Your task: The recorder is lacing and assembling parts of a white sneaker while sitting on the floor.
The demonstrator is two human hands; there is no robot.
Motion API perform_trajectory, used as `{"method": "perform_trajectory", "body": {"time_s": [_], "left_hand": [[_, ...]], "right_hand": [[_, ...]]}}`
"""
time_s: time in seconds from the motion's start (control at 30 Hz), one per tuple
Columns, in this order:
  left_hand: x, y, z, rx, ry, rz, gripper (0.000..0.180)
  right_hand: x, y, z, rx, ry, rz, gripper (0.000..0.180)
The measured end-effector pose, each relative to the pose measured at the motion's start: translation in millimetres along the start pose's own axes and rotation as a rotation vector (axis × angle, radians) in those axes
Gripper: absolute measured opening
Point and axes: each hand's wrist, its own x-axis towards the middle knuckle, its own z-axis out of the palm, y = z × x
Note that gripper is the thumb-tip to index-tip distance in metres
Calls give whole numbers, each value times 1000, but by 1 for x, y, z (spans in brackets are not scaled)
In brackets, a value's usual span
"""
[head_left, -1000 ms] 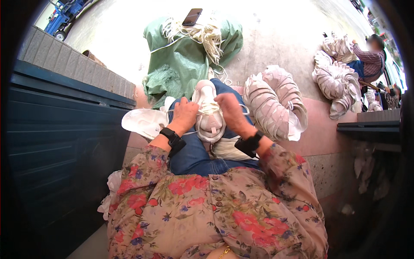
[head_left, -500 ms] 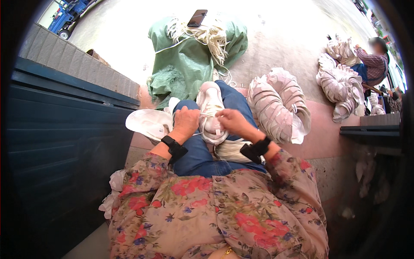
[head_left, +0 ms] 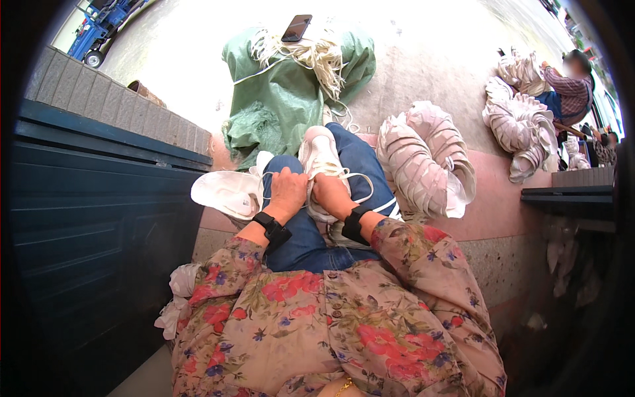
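A white shoe upper (head_left: 319, 147) rests toe-away between my knees, with a white shoelace (head_left: 362, 180) looping out over my right thigh. My left hand (head_left: 289, 190) is closed at the shoe's left side, its fingers bent around part of the lace. Close against it, my right hand (head_left: 333, 196) lies over the near end of the shoe, fingers curled in and largely hidden. What the right fingertips pinch cannot be made out. Left of my knee is a stack of white shoe uppers (head_left: 225, 193).
Ahead stands a green sack (head_left: 281, 99) topped by a bundle of white laces (head_left: 324, 63) and a phone (head_left: 297, 28). Curved rows of shoe uppers (head_left: 413, 159) sit to my right. A dark blue panel (head_left: 106, 231) borders my left. Another person (head_left: 572, 89) sits at far right.
My right hand has moved left and nearer me, from over the laces to the near end of the shoe. A lace loop now hangs over the right side. My left hand stays about in place.
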Motion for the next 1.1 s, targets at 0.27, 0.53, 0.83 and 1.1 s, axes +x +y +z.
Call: {"method": "perform_trajectory", "body": {"time_s": [0.27,0.53,0.83,1.1], "left_hand": [[4,1,-12,-3,-9,-47,9],[1,-3,-10,-300,36,-265,12],[13,28,-73,-1148,-474,-375,20],[22,34,-106,-1368,-440,-143,20]], "right_hand": [[-3,17,-7,18,-150,-140,9],[-25,-25,-218,1685,-382,-22,7],[2,-83,-231,1751,-314,-199,9],[27,-45,-219,1134,130,-90,13]]}}
